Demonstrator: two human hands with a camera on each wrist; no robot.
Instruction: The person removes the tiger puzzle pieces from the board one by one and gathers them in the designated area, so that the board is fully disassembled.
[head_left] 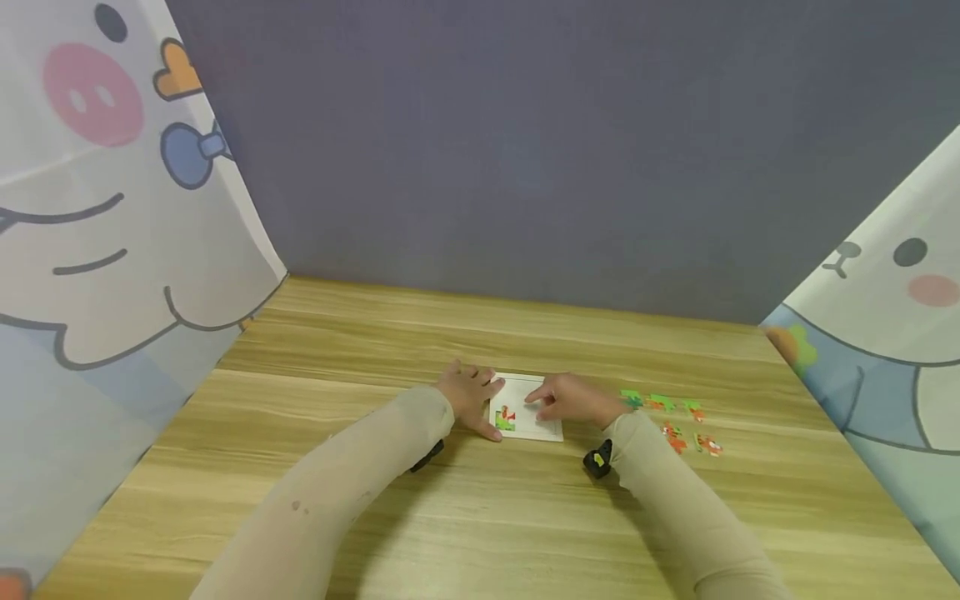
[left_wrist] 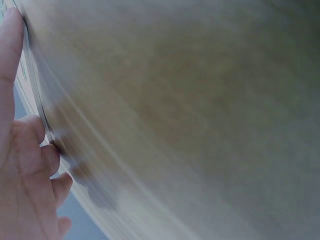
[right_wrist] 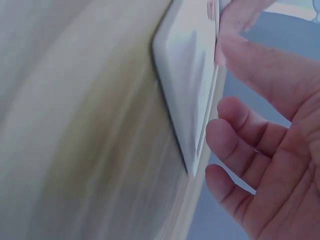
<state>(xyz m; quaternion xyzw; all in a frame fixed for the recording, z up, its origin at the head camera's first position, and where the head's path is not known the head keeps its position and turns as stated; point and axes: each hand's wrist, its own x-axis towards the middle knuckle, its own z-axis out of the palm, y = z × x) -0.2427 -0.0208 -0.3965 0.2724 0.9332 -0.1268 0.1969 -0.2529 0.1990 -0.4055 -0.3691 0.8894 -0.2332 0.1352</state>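
A white puzzle board lies flat on the wooden table. Green and red puzzle pieces fill its lower left corner. My left hand rests with spread fingers along the board's left edge, its thumb at the near corner; in the left wrist view the fingertips are right at that edge. Over the right half of the board is my right hand, index finger reaching left and the other fingers loosely bent. In the right wrist view nothing lies between its fingers, and the board's white corner shows beside them.
Several loose puzzle pieces in green and orange-red lie on the table to the right, partly behind the right forearm. A grey panel stands along the back, with cartoon-printed cloths at both sides.
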